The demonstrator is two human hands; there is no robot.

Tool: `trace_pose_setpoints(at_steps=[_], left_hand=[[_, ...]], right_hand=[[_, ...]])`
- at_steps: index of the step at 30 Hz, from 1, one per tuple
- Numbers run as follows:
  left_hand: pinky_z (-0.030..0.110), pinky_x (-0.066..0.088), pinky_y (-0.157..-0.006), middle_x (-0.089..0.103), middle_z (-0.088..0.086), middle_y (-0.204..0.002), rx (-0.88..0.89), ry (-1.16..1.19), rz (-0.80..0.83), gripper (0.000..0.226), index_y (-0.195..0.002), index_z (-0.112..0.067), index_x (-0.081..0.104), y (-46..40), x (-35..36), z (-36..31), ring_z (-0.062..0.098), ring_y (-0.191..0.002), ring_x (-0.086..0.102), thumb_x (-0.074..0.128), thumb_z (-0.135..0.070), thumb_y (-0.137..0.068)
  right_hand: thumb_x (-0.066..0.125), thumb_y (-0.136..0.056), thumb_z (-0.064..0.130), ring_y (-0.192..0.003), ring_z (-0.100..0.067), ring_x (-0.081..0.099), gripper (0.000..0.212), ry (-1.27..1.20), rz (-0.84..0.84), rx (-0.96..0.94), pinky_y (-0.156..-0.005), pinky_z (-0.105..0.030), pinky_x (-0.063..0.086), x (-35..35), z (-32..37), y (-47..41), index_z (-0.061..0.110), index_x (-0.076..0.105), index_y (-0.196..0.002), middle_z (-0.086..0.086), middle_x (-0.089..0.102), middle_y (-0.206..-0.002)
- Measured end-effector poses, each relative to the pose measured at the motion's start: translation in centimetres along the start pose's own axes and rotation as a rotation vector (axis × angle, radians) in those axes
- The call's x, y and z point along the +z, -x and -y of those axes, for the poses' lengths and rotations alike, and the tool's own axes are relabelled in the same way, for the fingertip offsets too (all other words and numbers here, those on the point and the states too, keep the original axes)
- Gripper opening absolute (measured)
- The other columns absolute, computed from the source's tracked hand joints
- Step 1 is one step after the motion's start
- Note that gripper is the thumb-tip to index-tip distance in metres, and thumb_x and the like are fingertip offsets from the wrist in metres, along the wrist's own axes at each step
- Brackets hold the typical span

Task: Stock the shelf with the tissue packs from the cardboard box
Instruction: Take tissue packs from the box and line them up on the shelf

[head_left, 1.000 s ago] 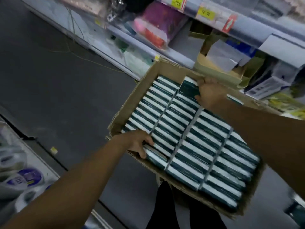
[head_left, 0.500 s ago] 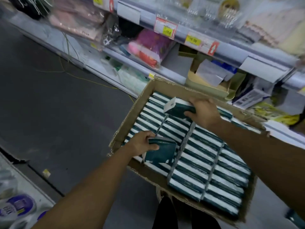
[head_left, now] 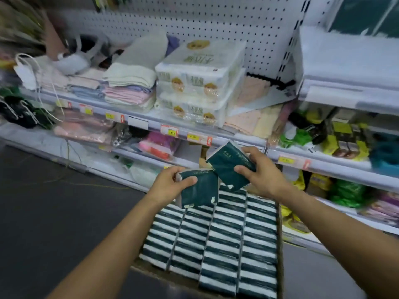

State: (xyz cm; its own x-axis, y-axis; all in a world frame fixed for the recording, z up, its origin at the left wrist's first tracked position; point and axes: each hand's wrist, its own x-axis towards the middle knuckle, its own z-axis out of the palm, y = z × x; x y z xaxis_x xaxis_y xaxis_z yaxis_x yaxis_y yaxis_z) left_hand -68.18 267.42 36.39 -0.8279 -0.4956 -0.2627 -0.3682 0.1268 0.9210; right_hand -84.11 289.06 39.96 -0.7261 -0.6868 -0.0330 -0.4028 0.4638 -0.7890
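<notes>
Tissue packs fill the cardboard box (head_left: pixel 279 244) in tight dark-green-and-white rows just below both hands, in front of the store shelf (head_left: pixel 151 124). The left hand (head_left: pixel 167 183) has its fingers and thumb curled around one green pack (head_left: pixel 199 192) held above the box, while the right hand (head_left: pixel 260 171) grips a second pack (head_left: pixel 228 167), tilted and slightly higher, its corner touching the first. Folded towels (head_left: pixel 129 83) and wrapped white tissue bundles (head_left: pixel 194 83) sit on the shelf behind.

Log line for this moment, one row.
phase: packs lifted | left hand: holds tissue pack | right hand: holds second tissue pack | cardboard box: nearly full | shelf: none placed
</notes>
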Motion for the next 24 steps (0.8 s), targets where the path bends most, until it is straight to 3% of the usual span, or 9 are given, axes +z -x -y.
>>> trace_pose_setpoints(at_steps=[2, 4, 7, 9, 12, 15, 19, 24], left_hand=[[0.026, 0.054, -0.07, 0.071, 0.002, -0.093, 0.063, 0.0, 0.004, 0.02, -0.098, -0.015, 0.066, -0.3, 0.5, -3.2, 0.016, -0.085, 0.068, 0.078, -0.021, -0.082], [0.031, 0.054, -0.074, 0.07, 0.002, -0.098, 0.137, -0.012, -0.02, 0.022, -0.101, -0.018, 0.065, -1.0, 1.2, -5.9, 0.018, -0.089, 0.067, 0.076, -0.024, -0.084], [0.045, 0.058, -0.076, 0.068, 0.004, -0.105, 0.236, -0.001, -0.019, 0.027, -0.101, -0.033, 0.061, -1.6, 2.7, -10.0, 0.024, -0.095, 0.067, 0.075, -0.045, -0.081], [0.046, 0.058, -0.073, 0.066, 0.004, -0.111, 0.283, 0.023, -0.019, 0.035, -0.105, -0.036, 0.06, -2.1, 4.2, -12.5, 0.024, -0.098, 0.067, 0.073, -0.054, -0.078], [0.036, 0.055, -0.067, 0.065, 0.006, -0.111, 0.371, 0.055, -0.023, 0.027, -0.11, -0.026, 0.06, -3.1, 6.6, -16.8, 0.022, -0.096, 0.066, 0.069, -0.038, -0.088], [0.03, 0.052, -0.063, 0.067, 0.005, -0.104, 0.445, 0.1, -0.004, 0.015, -0.104, -0.026, 0.061, -4.2, 9.0, -21.8, 0.019, -0.09, 0.067, 0.066, -0.03, -0.091], [0.023, 0.05, -0.058, 0.068, 0.007, -0.105, 0.482, 0.158, 0.049, 0.015, -0.106, -0.021, 0.061, -6.0, 12.4, -27.4, 0.017, -0.088, 0.067, 0.065, -0.027, -0.093], [0.023, 0.05, -0.056, 0.067, 0.014, -0.108, 0.488, 0.201, 0.07, 0.017, -0.107, -0.017, 0.062, -9.6, 16.1, -31.6, 0.019, -0.088, 0.067, 0.064, -0.027, -0.093]], right_hand=[[0.067, -0.089, 0.028, -0.084, -0.012, 0.065, 0.039, -0.025, -0.076, -0.021, -0.074, -0.04, 0.057, -2.9, 1.4, 0.6, 0.031, 0.041, -0.118, 0.004, 0.066, -0.101], [0.068, -0.088, 0.03, -0.084, -0.015, 0.066, 0.04, -0.027, -0.176, -0.038, -0.072, -0.042, 0.057, -6.2, 2.7, 1.2, 0.029, 0.039, -0.117, 0.002, 0.066, -0.101], [0.068, -0.088, 0.031, -0.088, -0.014, 0.066, 0.037, -0.003, -0.315, -0.088, -0.074, -0.036, 0.056, -11.6, 4.5, 1.7, 0.026, 0.041, -0.112, 0.002, 0.067, -0.103], [0.068, -0.088, 0.029, -0.086, -0.01, 0.065, 0.033, 0.025, -0.375, -0.104, -0.07, -0.028, 0.053, -15.2, 5.4, 1.8, 0.026, 0.044, -0.11, 0.007, 0.065, -0.097], [0.07, -0.087, 0.028, -0.085, -0.012, 0.062, 0.03, 0.076, -0.47, -0.141, -0.072, -0.035, 0.054, -20.4, 6.1, 1.6, 0.026, 0.049, -0.109, 0.015, 0.059, -0.091], [0.071, -0.086, 0.029, -0.088, -0.022, 0.061, 0.028, 0.161, -0.567, -0.163, -0.08, -0.044, 0.053, -25.6, 5.8, 0.8, 0.027, 0.052, -0.107, 0.009, 0.061, -0.091], [0.07, -0.086, 0.031, -0.091, -0.022, 0.062, 0.029, 0.279, -0.591, -0.134, -0.083, -0.048, 0.053, -31.7, 3.6, -1.9, 0.03, 0.053, -0.11, 0.002, 0.065, -0.104], [0.068, -0.089, 0.028, -0.098, -0.02, 0.059, 0.035, 0.376, -0.519, -0.12, -0.087, -0.043, 0.051, -35.5, -0.5, -6.1, 0.03, 0.057, -0.122, 0.002, 0.064, -0.112]])
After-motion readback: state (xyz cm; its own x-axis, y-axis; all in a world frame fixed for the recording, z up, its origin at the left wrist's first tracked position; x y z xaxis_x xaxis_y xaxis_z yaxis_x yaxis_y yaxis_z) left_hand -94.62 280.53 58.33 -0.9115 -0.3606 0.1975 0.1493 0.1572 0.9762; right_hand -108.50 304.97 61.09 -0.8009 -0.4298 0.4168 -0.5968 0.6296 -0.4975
